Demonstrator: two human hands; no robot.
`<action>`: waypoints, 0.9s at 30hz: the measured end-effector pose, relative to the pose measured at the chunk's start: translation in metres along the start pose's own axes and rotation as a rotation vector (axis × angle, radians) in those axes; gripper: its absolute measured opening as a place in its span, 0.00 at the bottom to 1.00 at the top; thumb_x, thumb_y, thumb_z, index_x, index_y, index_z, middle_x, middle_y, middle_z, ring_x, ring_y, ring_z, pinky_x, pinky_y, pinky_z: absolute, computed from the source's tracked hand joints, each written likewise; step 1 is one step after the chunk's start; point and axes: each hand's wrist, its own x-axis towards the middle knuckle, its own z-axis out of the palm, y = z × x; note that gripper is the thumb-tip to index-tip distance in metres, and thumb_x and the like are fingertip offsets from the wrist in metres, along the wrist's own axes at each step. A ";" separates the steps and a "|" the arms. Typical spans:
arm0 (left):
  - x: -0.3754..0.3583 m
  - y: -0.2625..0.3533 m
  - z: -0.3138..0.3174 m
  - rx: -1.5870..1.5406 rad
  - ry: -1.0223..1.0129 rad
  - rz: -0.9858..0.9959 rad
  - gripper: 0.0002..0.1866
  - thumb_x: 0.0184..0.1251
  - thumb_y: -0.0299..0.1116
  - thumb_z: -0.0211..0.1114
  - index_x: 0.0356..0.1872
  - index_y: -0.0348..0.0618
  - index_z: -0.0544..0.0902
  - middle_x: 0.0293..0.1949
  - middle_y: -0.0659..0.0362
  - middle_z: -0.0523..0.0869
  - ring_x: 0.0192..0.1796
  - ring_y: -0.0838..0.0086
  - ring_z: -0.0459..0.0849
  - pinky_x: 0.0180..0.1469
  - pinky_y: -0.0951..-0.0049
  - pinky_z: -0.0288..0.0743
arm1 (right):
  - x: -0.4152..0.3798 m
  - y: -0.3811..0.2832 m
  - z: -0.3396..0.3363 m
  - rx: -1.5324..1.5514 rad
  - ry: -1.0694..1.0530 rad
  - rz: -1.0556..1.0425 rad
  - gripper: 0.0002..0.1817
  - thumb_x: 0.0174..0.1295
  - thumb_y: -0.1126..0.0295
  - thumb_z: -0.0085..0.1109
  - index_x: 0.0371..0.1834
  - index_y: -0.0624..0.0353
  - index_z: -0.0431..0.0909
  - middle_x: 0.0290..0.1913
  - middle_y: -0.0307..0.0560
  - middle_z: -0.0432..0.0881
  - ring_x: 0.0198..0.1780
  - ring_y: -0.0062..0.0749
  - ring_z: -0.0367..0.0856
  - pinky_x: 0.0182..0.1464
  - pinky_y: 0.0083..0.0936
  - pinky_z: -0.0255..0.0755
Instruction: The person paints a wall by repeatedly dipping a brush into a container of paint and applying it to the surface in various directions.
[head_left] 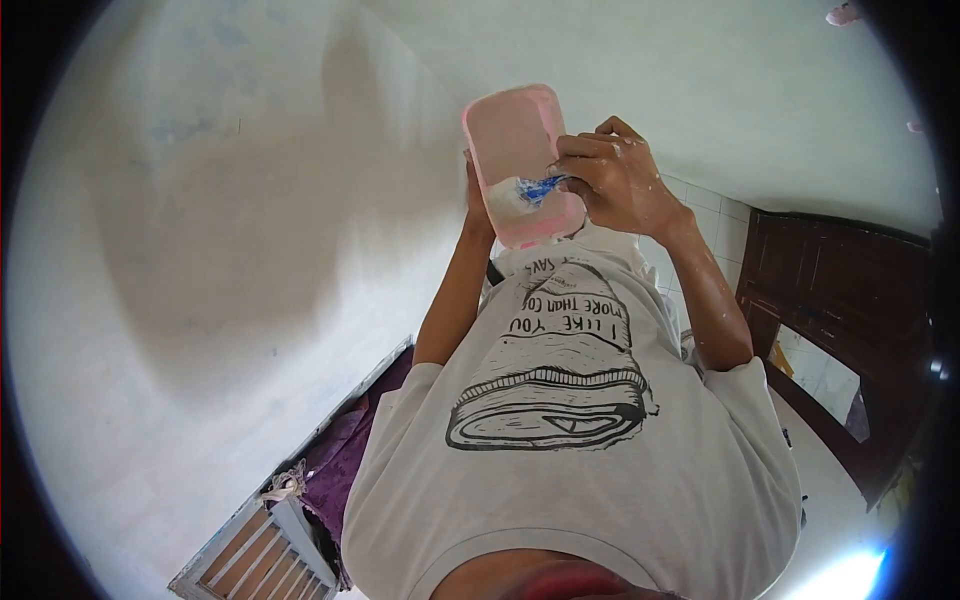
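A pink rectangular plastic container (513, 130) with rounded corners is tilted in front of my chest. Its left side rests in my left hand (477, 195), whose fingers are mostly hidden behind it. White paste (508, 197) lies in the lower part of the container. My right hand (618, 180), flecked with white, reaches over the container's right edge. Its fingers are pinched on a small blue piece smeared with white (540, 188), which dips into the paste. The exact kind of this blue piece I cannot tell.
A white wall (220, 200) with patchy grey marks stands close on the left. Dark wooden furniture (840, 310) is at the right. At lower left are a purple cloth (345, 455) and a slatted frame (260, 560). White tiles (705, 215) show behind my right arm.
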 end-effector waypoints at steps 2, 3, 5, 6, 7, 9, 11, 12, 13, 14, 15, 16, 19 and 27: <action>0.000 -0.003 -0.002 -0.020 0.013 0.005 0.43 0.74 0.72 0.40 0.76 0.49 0.61 0.66 0.53 0.75 0.65 0.60 0.78 0.62 0.56 0.80 | -0.004 -0.004 0.003 0.010 -0.021 0.045 0.07 0.49 0.72 0.70 0.33 0.57 0.87 0.35 0.36 0.82 0.35 0.29 0.84 0.48 0.33 0.72; 0.000 -0.003 -0.002 -0.030 0.021 0.008 0.43 0.74 0.72 0.39 0.76 0.49 0.61 0.66 0.54 0.75 0.65 0.60 0.78 0.62 0.56 0.80 | -0.006 -0.007 0.004 0.032 -0.006 0.073 0.08 0.49 0.73 0.71 0.33 0.57 0.86 0.35 0.36 0.82 0.35 0.30 0.84 0.48 0.32 0.70; 0.001 -0.003 -0.006 -0.049 0.033 0.018 0.43 0.74 0.72 0.39 0.76 0.49 0.61 0.66 0.55 0.75 0.65 0.61 0.78 0.62 0.56 0.79 | -0.006 -0.010 0.009 0.056 0.004 0.098 0.08 0.49 0.75 0.72 0.34 0.57 0.86 0.35 0.37 0.83 0.36 0.32 0.83 0.47 0.32 0.69; 0.001 -0.003 -0.008 -0.064 0.040 0.023 0.43 0.75 0.72 0.39 0.76 0.49 0.61 0.66 0.55 0.75 0.65 0.61 0.78 0.63 0.56 0.79 | -0.007 -0.011 0.009 0.070 0.000 0.122 0.08 0.50 0.75 0.72 0.34 0.58 0.85 0.36 0.38 0.83 0.36 0.34 0.83 0.47 0.31 0.69; 0.001 -0.004 -0.013 -0.078 0.043 0.027 0.42 0.75 0.72 0.39 0.76 0.50 0.61 0.66 0.56 0.75 0.65 0.62 0.78 0.63 0.57 0.79 | -0.007 -0.012 0.010 0.080 -0.002 0.148 0.08 0.50 0.75 0.71 0.34 0.58 0.85 0.36 0.39 0.83 0.36 0.36 0.83 0.47 0.31 0.70; 0.007 -0.007 -0.022 -0.104 0.055 0.046 0.42 0.75 0.72 0.39 0.76 0.50 0.61 0.66 0.56 0.75 0.66 0.62 0.78 0.63 0.57 0.78 | -0.010 -0.010 0.017 0.036 0.020 0.147 0.08 0.50 0.75 0.70 0.34 0.58 0.85 0.37 0.40 0.82 0.36 0.37 0.83 0.46 0.32 0.71; 0.002 0.000 -0.002 0.088 0.226 0.127 0.41 0.75 0.72 0.38 0.76 0.50 0.61 0.66 0.58 0.75 0.66 0.63 0.77 0.64 0.57 0.76 | -0.015 -0.006 0.024 0.007 -0.001 0.204 0.09 0.53 0.74 0.67 0.38 0.59 0.83 0.40 0.44 0.81 0.37 0.44 0.83 0.44 0.38 0.73; 0.001 0.000 -0.007 -0.001 0.172 0.110 0.40 0.77 0.70 0.39 0.76 0.50 0.61 0.66 0.57 0.75 0.67 0.63 0.75 0.66 0.56 0.75 | -0.018 -0.006 0.027 0.011 -0.032 0.262 0.10 0.55 0.73 0.65 0.40 0.59 0.81 0.43 0.47 0.80 0.37 0.49 0.83 0.44 0.42 0.75; 0.003 0.002 -0.016 -0.087 0.119 0.091 0.39 0.78 0.68 0.39 0.76 0.50 0.61 0.67 0.57 0.74 0.69 0.63 0.74 0.68 0.56 0.73 | -0.020 -0.007 0.029 0.060 0.032 0.357 0.10 0.56 0.74 0.64 0.42 0.59 0.79 0.42 0.48 0.79 0.38 0.52 0.83 0.43 0.45 0.75; 0.005 0.015 -0.021 0.389 -0.035 0.222 0.38 0.79 0.66 0.39 0.77 0.50 0.60 0.68 0.56 0.73 0.68 0.62 0.74 0.68 0.55 0.72 | -0.021 -0.009 0.031 0.114 0.098 0.442 0.11 0.57 0.74 0.63 0.43 0.60 0.78 0.42 0.50 0.78 0.39 0.55 0.82 0.41 0.47 0.76; 0.007 0.019 -0.017 0.631 -0.129 0.301 0.37 0.79 0.65 0.40 0.77 0.50 0.60 0.68 0.56 0.73 0.68 0.62 0.74 0.68 0.54 0.72 | -0.024 -0.007 0.028 0.135 0.099 0.477 0.10 0.61 0.74 0.61 0.46 0.60 0.78 0.45 0.51 0.80 0.40 0.58 0.82 0.40 0.49 0.76; 0.009 0.023 -0.013 0.858 -0.210 0.407 0.37 0.80 0.64 0.40 0.77 0.50 0.59 0.68 0.55 0.73 0.68 0.62 0.75 0.68 0.54 0.72 | -0.026 -0.003 0.027 0.099 0.128 0.464 0.10 0.61 0.74 0.61 0.46 0.60 0.78 0.45 0.51 0.80 0.40 0.58 0.82 0.40 0.49 0.76; 0.015 0.019 0.008 0.119 -0.157 0.302 0.35 0.80 0.62 0.41 0.77 0.49 0.61 0.64 0.55 0.77 0.63 0.62 0.80 0.64 0.53 0.76 | -0.032 0.008 0.022 0.238 0.339 0.388 0.11 0.66 0.73 0.59 0.50 0.60 0.77 0.43 0.53 0.83 0.38 0.56 0.83 0.39 0.44 0.76; 0.018 -0.007 -0.027 -0.200 0.025 0.011 0.34 0.77 0.64 0.48 0.72 0.51 0.69 0.62 0.57 0.81 0.60 0.59 0.83 0.61 0.51 0.80 | -0.035 0.051 -0.052 0.428 0.481 0.606 0.13 0.75 0.74 0.52 0.59 0.64 0.73 0.32 0.45 0.75 0.36 0.29 0.73 0.44 0.27 0.71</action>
